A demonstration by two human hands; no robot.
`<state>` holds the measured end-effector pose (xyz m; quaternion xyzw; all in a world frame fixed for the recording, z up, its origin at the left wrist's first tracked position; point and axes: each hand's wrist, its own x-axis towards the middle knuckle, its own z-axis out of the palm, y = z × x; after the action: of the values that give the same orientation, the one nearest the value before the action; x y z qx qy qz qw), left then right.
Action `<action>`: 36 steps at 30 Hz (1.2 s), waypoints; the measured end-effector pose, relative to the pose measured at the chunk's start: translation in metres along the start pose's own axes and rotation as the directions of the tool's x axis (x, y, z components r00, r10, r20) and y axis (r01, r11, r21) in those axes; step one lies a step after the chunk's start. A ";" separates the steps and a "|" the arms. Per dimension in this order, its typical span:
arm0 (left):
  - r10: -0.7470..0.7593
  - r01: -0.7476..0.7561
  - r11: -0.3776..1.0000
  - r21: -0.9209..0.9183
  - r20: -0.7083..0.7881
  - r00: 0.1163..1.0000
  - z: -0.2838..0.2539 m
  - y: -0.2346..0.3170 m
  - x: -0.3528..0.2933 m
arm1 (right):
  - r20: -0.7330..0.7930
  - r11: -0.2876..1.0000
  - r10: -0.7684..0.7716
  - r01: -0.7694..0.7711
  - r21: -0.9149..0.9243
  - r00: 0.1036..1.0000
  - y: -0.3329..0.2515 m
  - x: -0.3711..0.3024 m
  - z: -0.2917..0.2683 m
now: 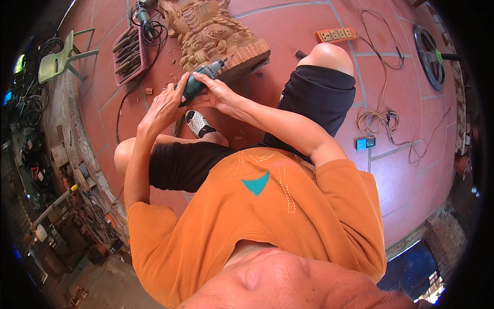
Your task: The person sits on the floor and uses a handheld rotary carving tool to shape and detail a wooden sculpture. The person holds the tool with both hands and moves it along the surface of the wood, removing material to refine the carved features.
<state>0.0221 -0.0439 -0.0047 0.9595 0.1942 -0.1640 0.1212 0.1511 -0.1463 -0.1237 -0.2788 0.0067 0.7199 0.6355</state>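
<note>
Both the left hand [165, 100] and right hand [218, 92] were clamped on a green grinder [198, 82], its tip against the carving [213, 33] on the floor [303, 26].

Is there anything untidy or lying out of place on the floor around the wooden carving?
Small wood chips lie scattered on the red tiled floor beside the carved wooden block. Loose tangled cables also sprawl across the tiles at right.

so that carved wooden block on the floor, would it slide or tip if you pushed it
The carved wooden block looks thick and solid, so it is probably heavy and stiff. Its broad base lies flat on the tiled floor, so tipping seems unlikely. It would more likely scrape than slide. The fine raised carving may chip if knocked.
</note>
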 end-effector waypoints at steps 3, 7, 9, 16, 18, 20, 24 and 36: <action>-0.006 0.006 1.000 -0.001 0.000 1.000 0.000 0.001 0.001 | -0.005 1.000 -0.006 0.006 -0.004 1.000 0.000 0.000 0.000; -0.028 0.028 1.000 0.000 0.007 1.000 -0.003 0.003 0.000 | -0.009 1.000 -0.015 0.014 -0.015 1.000 -0.003 0.000 0.002; -0.029 0.029 1.000 0.001 -0.001 1.000 0.000 0.001 0.000 | -0.012 0.999 -0.016 0.016 -0.031 1.000 -0.006 0.000 0.003; -0.032 0.032 0.999 0.004 -0.020 0.999 -0.002 0.003 -0.004 | -0.018 0.999 0.019 -0.018 0.033 1.000 -0.006 -0.001 0.006; -0.018 0.018 1.000 -0.010 -0.024 1.000 -0.001 0.001 -0.004 | -0.016 0.999 0.019 -0.018 0.043 1.000 -0.005 -0.002 0.005; -0.014 0.014 1.000 -0.015 -0.021 1.000 0.000 0.001 -0.004 | -0.003 1.000 0.012 -0.012 0.019 1.000 -0.004 -0.001 0.003; -0.010 0.010 1.000 -0.015 -0.018 1.000 -0.001 0.004 -0.004 | -0.011 1.000 -0.001 0.001 0.007 1.000 -0.002 -0.001 0.002; 0.008 -0.008 1.000 -0.006 -0.010 1.000 0.003 0.004 -0.004 | -0.032 1.000 -0.007 0.007 0.013 0.999 -0.003 -0.010 0.002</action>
<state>0.0191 -0.0503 -0.0054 0.9607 0.1915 -0.1581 0.1241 0.1530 -0.1546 -0.1168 -0.2861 0.0208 0.7131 0.6397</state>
